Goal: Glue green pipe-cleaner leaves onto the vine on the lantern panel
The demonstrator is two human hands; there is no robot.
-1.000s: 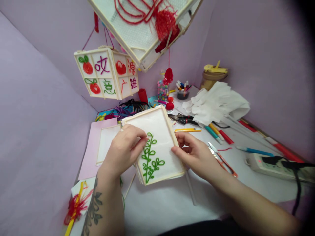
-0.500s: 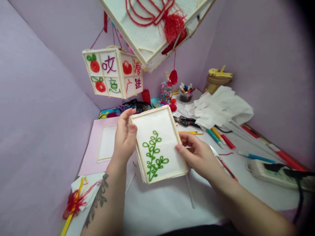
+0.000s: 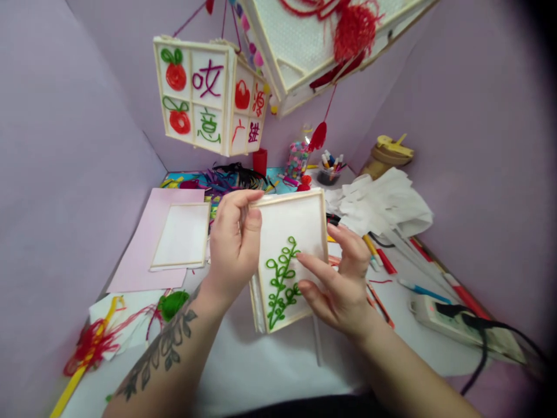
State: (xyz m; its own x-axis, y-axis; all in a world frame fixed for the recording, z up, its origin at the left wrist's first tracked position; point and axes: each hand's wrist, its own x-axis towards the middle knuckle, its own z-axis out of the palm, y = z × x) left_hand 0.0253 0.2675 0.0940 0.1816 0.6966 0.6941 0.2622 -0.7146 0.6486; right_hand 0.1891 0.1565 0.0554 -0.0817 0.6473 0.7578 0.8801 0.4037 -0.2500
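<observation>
A stack of wood-framed white panels is held above the table; the top one carries a green yarn vine. My left hand grips the stack's left edge near the top, thumb on the front. My right hand holds the right side, thumb and forefinger resting on the panel face by the vine.
A blank framed panel lies on pink paper at the left. Two lanterns hang overhead. White cloth pieces, markers, cutters, a power strip and red-yellow cords lie around.
The view tilted and the stack turned more upright. My left hand slid up its left edge. My right hand moved onto the panel's face near the vine.
</observation>
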